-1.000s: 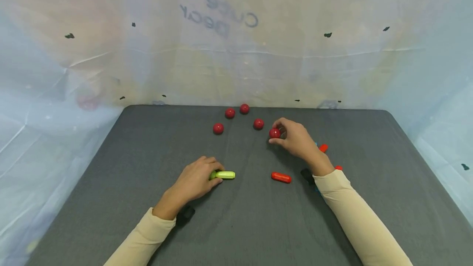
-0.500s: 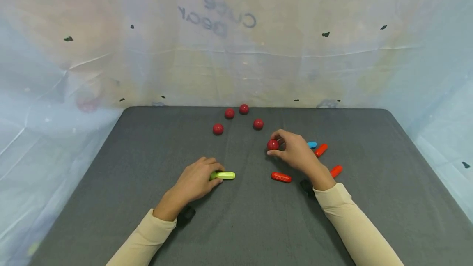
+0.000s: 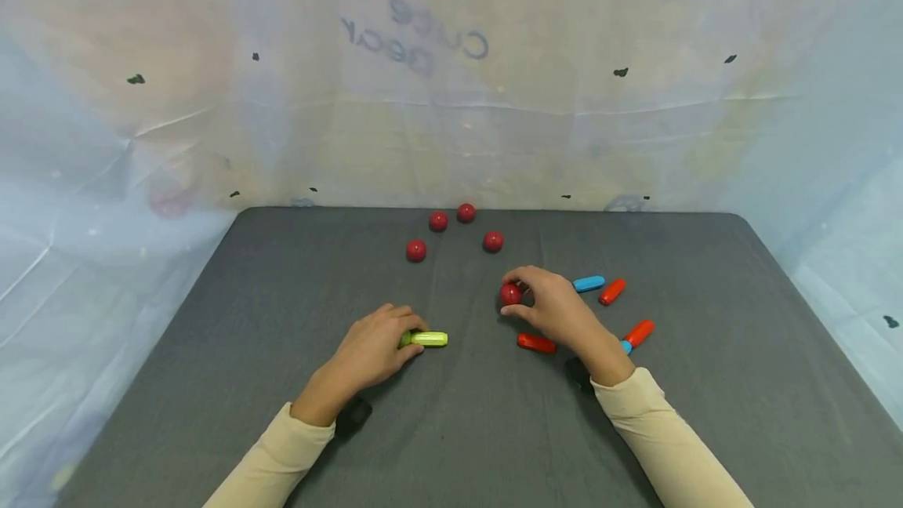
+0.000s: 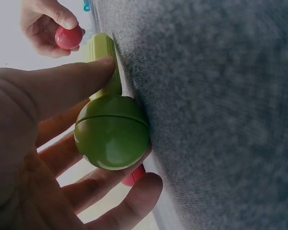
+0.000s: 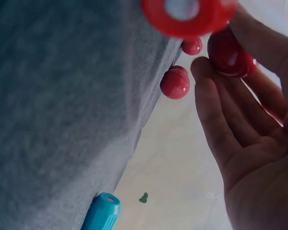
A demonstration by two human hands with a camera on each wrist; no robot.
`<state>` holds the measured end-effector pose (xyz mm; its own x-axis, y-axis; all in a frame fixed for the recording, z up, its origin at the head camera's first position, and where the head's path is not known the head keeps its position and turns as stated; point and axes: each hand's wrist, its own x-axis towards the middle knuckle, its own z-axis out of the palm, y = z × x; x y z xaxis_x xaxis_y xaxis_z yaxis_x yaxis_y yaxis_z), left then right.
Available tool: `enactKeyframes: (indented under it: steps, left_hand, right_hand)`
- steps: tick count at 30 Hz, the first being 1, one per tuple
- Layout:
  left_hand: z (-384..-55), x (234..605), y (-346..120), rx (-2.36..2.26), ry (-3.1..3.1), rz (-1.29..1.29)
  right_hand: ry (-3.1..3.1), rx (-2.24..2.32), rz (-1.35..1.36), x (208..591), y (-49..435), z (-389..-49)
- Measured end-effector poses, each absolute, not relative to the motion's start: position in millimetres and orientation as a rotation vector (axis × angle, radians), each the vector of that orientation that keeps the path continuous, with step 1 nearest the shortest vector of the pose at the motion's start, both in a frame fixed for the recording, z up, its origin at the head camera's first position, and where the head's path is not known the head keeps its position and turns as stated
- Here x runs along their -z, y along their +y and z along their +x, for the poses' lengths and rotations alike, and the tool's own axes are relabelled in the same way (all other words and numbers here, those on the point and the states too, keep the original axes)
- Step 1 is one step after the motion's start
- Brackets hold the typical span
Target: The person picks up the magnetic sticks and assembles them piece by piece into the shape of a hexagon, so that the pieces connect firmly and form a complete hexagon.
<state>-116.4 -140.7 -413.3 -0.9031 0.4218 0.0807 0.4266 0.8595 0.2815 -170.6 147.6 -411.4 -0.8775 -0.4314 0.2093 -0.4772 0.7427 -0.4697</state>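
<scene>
On the grey cloth-covered table [image 3: 451, 437], left of centre, your left hand [image 3: 374, 345] grips a glossy green ball [image 4: 112, 133] with a ribbed yellow-green handle [image 3: 429, 339], fingers curved round it; long axis side to side, handle end pointing right. Your right hand [image 3: 553, 306] pinches a glossy red ball [image 3: 509, 294] between thumb and fingertips, parted to its width. Nearby, a red cylindrical handle [image 3: 536, 343] slants slightly, right end nearer you.

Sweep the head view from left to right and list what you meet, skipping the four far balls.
Left hand → lime-green piece → held red ball → first red piece → blue piece → second red piece → third red piece.
</scene>
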Motion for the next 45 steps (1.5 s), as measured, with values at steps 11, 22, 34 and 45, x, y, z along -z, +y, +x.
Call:
enactKeyframes:
  steps: [11, 22, 34, 45]
  left_hand:
    - [-118, 412, -141, 0.496, -2.997, -0.697]
    - [-118, 410, -142, 0.557, -2.999, -0.682]
    - [-118, 410, -140, 0.53, -2.988, -0.647]
    - [-117, 409, -138, 0.519, -2.987, -0.648]
  right_hand:
    - [-2.886, -0.751, 0.756, 411, 137, -163]
    - [-2.854, -0.747, 0.798, 411, 128, -155]
    - [-2.858, -0.768, 0.824, 412, 117, -148]
    - [-2.826, -0.786, 0.883, 411, 109, -142]
